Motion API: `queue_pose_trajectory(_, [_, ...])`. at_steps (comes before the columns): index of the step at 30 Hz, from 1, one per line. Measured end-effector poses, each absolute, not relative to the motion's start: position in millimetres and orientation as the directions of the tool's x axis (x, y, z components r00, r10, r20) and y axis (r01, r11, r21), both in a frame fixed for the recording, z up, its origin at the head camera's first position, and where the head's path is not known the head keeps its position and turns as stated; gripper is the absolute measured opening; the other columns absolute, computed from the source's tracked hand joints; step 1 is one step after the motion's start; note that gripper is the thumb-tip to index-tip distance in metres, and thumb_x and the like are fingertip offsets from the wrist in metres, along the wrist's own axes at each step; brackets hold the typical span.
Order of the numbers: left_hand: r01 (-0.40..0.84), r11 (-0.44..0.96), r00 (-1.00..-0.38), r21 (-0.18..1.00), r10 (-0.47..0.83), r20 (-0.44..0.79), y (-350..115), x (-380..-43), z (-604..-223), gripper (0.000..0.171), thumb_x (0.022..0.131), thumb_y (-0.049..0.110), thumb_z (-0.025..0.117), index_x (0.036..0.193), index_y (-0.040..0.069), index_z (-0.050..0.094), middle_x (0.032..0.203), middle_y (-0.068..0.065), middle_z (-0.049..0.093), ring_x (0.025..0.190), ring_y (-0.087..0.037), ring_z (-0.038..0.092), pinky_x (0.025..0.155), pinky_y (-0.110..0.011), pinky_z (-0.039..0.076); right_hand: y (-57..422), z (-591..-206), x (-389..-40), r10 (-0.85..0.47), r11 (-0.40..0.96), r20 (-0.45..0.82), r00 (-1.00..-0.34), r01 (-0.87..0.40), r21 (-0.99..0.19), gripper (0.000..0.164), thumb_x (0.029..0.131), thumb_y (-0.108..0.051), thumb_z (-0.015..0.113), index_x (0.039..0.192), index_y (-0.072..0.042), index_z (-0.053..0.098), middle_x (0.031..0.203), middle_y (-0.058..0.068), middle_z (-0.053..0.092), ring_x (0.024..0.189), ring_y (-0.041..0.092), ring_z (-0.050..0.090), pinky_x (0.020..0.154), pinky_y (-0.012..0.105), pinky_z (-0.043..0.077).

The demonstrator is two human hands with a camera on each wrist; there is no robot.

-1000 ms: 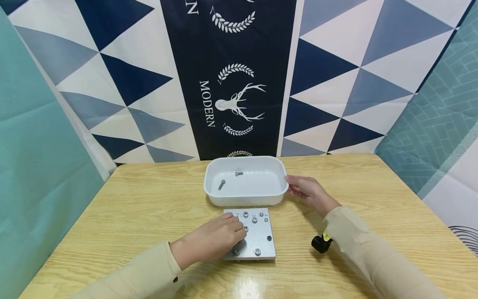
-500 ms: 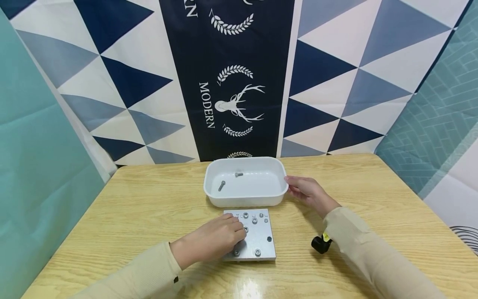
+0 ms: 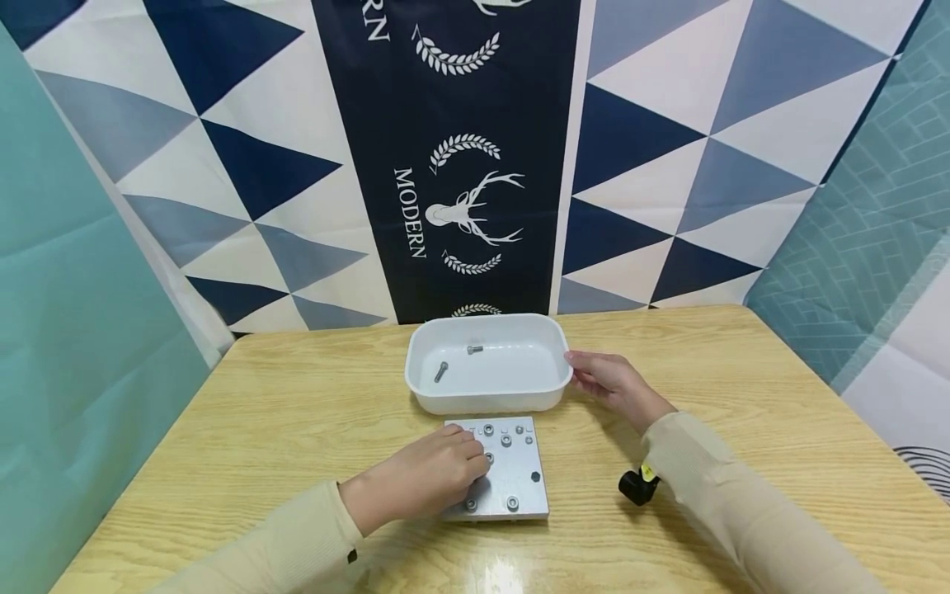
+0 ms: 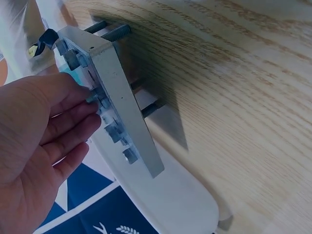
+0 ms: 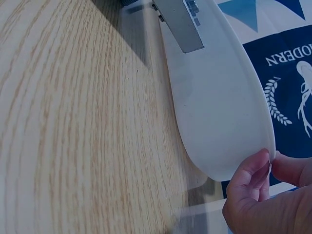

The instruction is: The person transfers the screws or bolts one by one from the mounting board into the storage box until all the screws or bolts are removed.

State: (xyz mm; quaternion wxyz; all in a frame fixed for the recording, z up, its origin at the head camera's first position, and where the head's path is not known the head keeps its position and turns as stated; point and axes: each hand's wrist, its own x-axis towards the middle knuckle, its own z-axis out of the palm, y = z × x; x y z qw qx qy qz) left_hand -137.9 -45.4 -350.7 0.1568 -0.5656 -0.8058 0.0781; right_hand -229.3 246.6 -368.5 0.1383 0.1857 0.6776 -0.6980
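Note:
A silver metal plate (image 3: pixel 512 478) lies on the table in front of me with several socket head screws in it. My left hand (image 3: pixel 423 477) is over its left part. The left wrist view shows thumb and fingertips pinching a screw (image 4: pixel 94 94) on the plate's upper face, partly hidden by the fingers. Threaded screw shanks (image 4: pixel 152 108) stick out beneath the plate. Behind it stands a white plastic tray (image 3: pixel 490 403), whose right rim my right hand (image 3: pixel 612 384) pinches between thumb and fingers. Two loose screws, one longer (image 3: pixel 441 372) and one shorter (image 3: pixel 476 350), lie inside the tray.
The wood-grain table (image 3: pixel 245 412) spreads around the plate and tray. A patterned cloth (image 3: pixel 475 165) hangs along the table's back edge. At the right cuff is a small black object (image 3: pixel 637 487).
The head view tilts up very slightly, so everything sits a little lower. Both hands, the plate and the tray otherwise keep their places.

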Motion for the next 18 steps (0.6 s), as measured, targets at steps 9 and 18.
queue_pose_trajectory(9, [0.886, 0.357, -0.322, -0.296, 0.933, 0.161, -46.7, -139.0, -343.2, 0.011, 0.082, 0.017, 0.069, 0.092, 0.015, 0.063, 0.087, 0.007, 0.066, 0.085, -0.009, 0.060, 0.080, -0.023, 0.046, 245.8, -367.9, -228.1, 0.082, -0.021, -0.462, -0.883, 0.461, -0.887, 0.052, 0.095, -0.024, 0.059, 0.141, -0.004, 0.044, 0.087, -0.005, 0.061, 0.076, 0.005, 0.055, 0.070, 0.016, 0.051])
queue_pose_trajectory(18, [0.891, 0.372, -0.323, -0.259, 0.922, 0.212, -49.1, -141.8, -334.2, 0.008, 0.081, 0.013, 0.068, 0.087, 0.016, 0.063, 0.082, 0.008, 0.064, 0.080, -0.008, 0.056, 0.079, -0.023, 0.047, 245.5, -367.0, -228.0, 0.087, -0.025, -0.466, -0.881, 0.466, -0.885, 0.052, 0.095, -0.023, 0.058, 0.141, -0.005, 0.044, 0.087, -0.005, 0.061, 0.077, 0.005, 0.055, 0.071, 0.016, 0.052])
